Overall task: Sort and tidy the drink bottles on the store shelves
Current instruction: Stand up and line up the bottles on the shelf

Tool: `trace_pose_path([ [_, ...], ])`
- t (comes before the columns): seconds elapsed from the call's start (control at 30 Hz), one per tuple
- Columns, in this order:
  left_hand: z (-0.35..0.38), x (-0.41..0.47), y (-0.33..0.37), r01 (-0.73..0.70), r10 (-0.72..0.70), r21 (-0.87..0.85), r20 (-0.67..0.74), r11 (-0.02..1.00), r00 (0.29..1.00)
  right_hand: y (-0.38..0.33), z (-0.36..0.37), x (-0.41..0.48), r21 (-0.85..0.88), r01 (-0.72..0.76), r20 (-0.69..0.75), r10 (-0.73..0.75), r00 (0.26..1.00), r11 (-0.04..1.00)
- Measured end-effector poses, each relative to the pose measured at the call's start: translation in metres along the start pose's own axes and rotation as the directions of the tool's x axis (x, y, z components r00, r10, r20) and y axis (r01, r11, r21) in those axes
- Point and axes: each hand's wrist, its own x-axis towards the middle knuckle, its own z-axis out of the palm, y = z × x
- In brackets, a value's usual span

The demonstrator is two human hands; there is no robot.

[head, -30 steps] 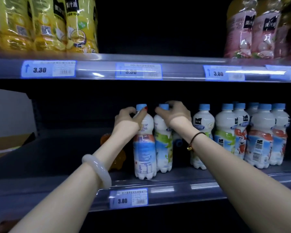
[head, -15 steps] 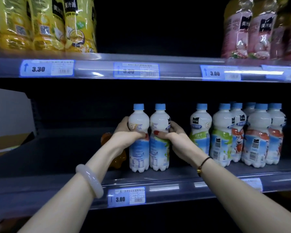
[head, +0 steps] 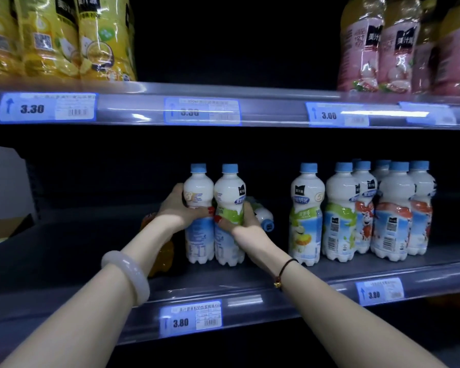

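Note:
Two white milk-drink bottles with blue caps stand side by side on the middle shelf (head: pixel 250 285). My left hand (head: pixel 181 208) grips the left bottle (head: pixel 198 235) at its waist. My right hand (head: pixel 239 224) grips the right bottle (head: pixel 230 192), which has a green label band. A third white bottle (head: pixel 263 217) lies on its side just behind my right hand. An orange bottle (head: pixel 162 256) stands partly hidden behind my left wrist. A group of several matching white bottles (head: pixel 361 211) stands upright to the right, apart from the pair.
The upper shelf holds yellow juice bottles (head: pixel 64 38) at left and pink ones (head: pixel 398 46) at right, with a dark gap between. Price tags (head: pixel 191 317) line the shelf rails. A cardboard box (head: pixel 3 229) sits at far left.
Both hands dropped from the bottle caps to the waists of the two bottles. The pair has shifted left, away from the group on the right, which opened a gap.

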Motion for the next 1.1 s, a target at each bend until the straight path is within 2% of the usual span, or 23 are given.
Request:
trace_pose_path([
  [0.17,0.005,0.014,-0.010,0.031,-0.035,-0.061,-0.066,0.998,0.997,0.006,0.014,0.016,-0.118,0.040,0.003,-0.040,0.999,0.992],
  [0.23,0.004,0.020,-0.017,0.058,-0.062,-0.066,-0.060,0.996,0.996,0.009,0.017,0.023,-0.148,0.007,0.002,-0.007,1.000,0.989],
  [0.4,-0.018,0.032,-0.026,0.074,-0.076,0.102,0.016,0.992,0.997,0.016,0.021,0.034,-0.170,-0.001,0.034,0.007,0.999,0.985],
  [0.5,-0.036,0.035,-0.031,0.072,-0.089,0.215,0.066,0.974,0.994,0.017,0.031,0.036,-0.107,0.001,0.059,0.006,0.998,0.994],
  [0.63,-0.047,0.031,-0.041,0.071,-0.082,0.144,0.077,0.987,0.994,0.018,0.046,0.039,-0.023,0.003,0.096,0.000,0.995,1.000],
  [0.73,-0.047,0.028,-0.045,0.073,-0.077,0.088,0.046,0.993,0.996,0.018,0.049,0.042,-0.023,-0.003,0.114,0.005,0.994,1.000],
  [0.93,-0.043,0.019,-0.040,0.128,-0.130,0.073,0.024,0.989,0.991,0.008,0.040,0.040,-0.215,-0.022,0.109,0.046,0.993,0.976],
  [0.97,-0.043,0.015,-0.036,0.134,-0.131,0.111,-0.037,0.985,0.991,0.004,0.033,0.041,-0.283,0.003,0.044,0.010,0.999,0.959],
  [1.0,-0.043,0.010,-0.029,0.118,-0.091,0.158,-0.164,0.980,0.982,0.001,0.025,0.044,-0.365,0.037,-0.044,-0.058,0.997,0.930],
  [1.03,-0.039,0.003,-0.021,0.039,0.028,0.197,-0.327,0.980,0.945,-0.002,0.014,0.047,-0.457,0.057,-0.128,-0.129,0.983,0.888],
  [1.07,-0.034,-0.005,-0.011,-0.107,0.207,0.233,-0.464,0.967,0.861,-0.004,0.003,0.051,-0.552,0.045,-0.184,-0.174,0.967,0.833],
  [1.1,-0.024,-0.014,0.001,-0.262,0.358,0.251,-0.505,0.932,0.786,-0.003,-0.007,0.055,-0.642,-0.001,-0.216,-0.180,0.960,0.767],
])
